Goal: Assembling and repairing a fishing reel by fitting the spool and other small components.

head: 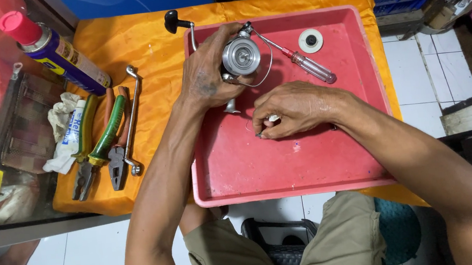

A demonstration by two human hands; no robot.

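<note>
Both hands work inside a shallow pink-red plastic tray [363, 159] that sits on a desk [124, 38] covered with orange cloth. The left hand [205, 74] is closed around the body of a silver metal spinning fishing reel [241, 57], fingers curled over its top, holding it above the tray's upper half with the round spool face turned up toward the camera. The reel's thin wire bail loops out to the right, and its crank handle with a black knob [171, 20] sticks out past the tray's upper left corner. The right hand [292, 108] rests knuckles-up on the tray floor just below the reel, its fingertips pinched together on a small pale part [273, 118]; what that part is cannot be made out.

A screwdriver with a clear handle and a red collar [306, 65] lies slanted in the tray, just right of the reel, its tip toward the spool. Near the tray's top right corner lies a white round disc with a dark centre [311, 40].

Left of the tray, on the orange cloth, lie two pairs of pliers, one with green and yellow grips [107, 135] and one with orange-brown grips [119, 157], beside a bent metal wrench [131, 121]. A small white tube [73, 130] and a crumpled white rag [59, 114] lie at the cloth's left edge. A blue spray can with a red cap [55, 49] lies slanted near the upper left corner.
</note>
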